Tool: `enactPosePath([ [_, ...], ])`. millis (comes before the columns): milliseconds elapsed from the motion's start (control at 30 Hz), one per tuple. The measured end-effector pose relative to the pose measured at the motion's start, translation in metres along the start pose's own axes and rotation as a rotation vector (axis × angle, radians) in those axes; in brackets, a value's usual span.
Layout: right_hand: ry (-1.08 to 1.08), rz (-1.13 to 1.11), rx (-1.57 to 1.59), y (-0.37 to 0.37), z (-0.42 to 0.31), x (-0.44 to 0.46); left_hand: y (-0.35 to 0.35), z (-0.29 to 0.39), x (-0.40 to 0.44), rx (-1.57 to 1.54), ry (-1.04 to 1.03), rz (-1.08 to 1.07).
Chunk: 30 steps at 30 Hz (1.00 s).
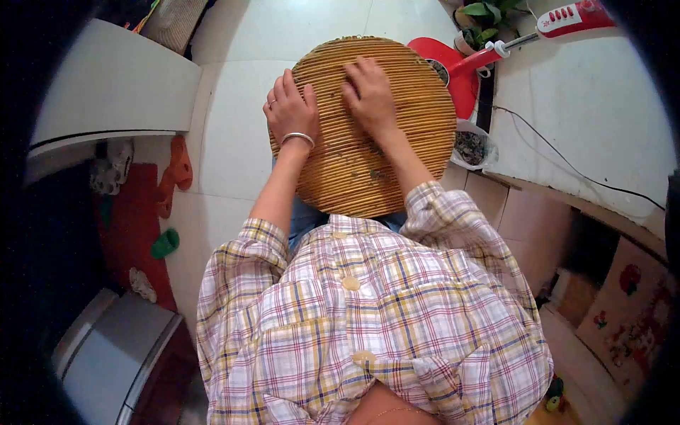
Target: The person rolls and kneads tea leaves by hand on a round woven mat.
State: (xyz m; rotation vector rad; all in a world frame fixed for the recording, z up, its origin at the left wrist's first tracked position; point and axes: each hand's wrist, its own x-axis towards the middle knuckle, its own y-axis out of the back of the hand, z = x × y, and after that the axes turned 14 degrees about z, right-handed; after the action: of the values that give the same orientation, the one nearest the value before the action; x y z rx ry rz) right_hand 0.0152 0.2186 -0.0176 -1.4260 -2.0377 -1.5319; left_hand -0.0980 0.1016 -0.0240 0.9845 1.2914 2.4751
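Observation:
A round, flat board of thin yellow-brown stalks laid side by side rests on my lap. My left hand, with a ring and a silver bangle, lies over the board's left edge. Its fingers are stretched out and the thumb stands apart. Further in, my right hand rests on the upper middle of the board, fingers lightly bent and thumb apart, with nothing visible in it. A few small dark green bits lie on the stalks near my right forearm.
Beyond the board stands a red stool or tray. A bag of dark dried bits is to its right. A red-handled device and a black cable lie on the white surface at right. Orange slippers sit at left.

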Motion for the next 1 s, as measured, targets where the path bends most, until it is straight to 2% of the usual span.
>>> enactPosePath([
  [33,0.001,0.001,0.001,0.001,-0.005,-0.005,0.0,0.001,0.0,0.002,0.007,-0.001],
  [100,0.096,-0.078,0.232,0.005,-0.016,-0.019,-0.002,0.001,-0.001,0.019,-0.019,0.032],
  [200,0.034,-0.231,0.351,0.037,-0.017,-0.044,-0.001,-0.003,-0.002,0.034,-0.042,0.055],
  [233,0.036,-0.239,0.351,0.052,-0.015,-0.053,-0.001,-0.002,-0.001,0.025,-0.04,0.054],
  [300,-0.171,-0.188,0.332,0.077,-0.016,-0.074,-0.002,-0.003,-0.001,0.012,-0.032,0.058],
  [333,-0.173,-0.196,0.332,0.083,-0.022,-0.083,-0.002,-0.002,-0.002,-0.001,-0.04,0.068],
  [367,-0.126,-0.185,0.163,0.085,-0.029,-0.09,-0.002,-0.002,-0.002,-0.001,-0.035,0.064],
  [433,0.002,-0.2,-0.1,0.074,-0.038,-0.092,-0.002,-0.001,-0.002,0.007,-0.047,0.068],
  [533,0.051,-0.105,-0.242,0.032,-0.03,-0.06,0.0,0.0,-0.002,-0.005,-0.043,0.064],
  [633,0.053,-0.052,-0.232,-0.006,-0.012,-0.017,-0.003,0.0,-0.001,0.031,-0.018,0.046],
  [767,0.045,-0.088,-0.094,-0.006,-0.023,-0.024,0.0,-0.001,0.003,-0.059,0.012,0.042],
  [867,0.138,-0.085,-0.184,-0.007,-0.054,-0.046,0.0,-0.005,-0.002,-0.183,0.06,0.044],
  [900,0.108,-0.072,-0.187,-0.007,-0.062,-0.042,0.001,-0.004,0.002,-0.214,0.067,0.045],
  [1000,0.118,-0.015,-0.181,-0.025,-0.048,-0.028,-0.004,-0.008,0.003,-0.237,0.065,0.057],
])
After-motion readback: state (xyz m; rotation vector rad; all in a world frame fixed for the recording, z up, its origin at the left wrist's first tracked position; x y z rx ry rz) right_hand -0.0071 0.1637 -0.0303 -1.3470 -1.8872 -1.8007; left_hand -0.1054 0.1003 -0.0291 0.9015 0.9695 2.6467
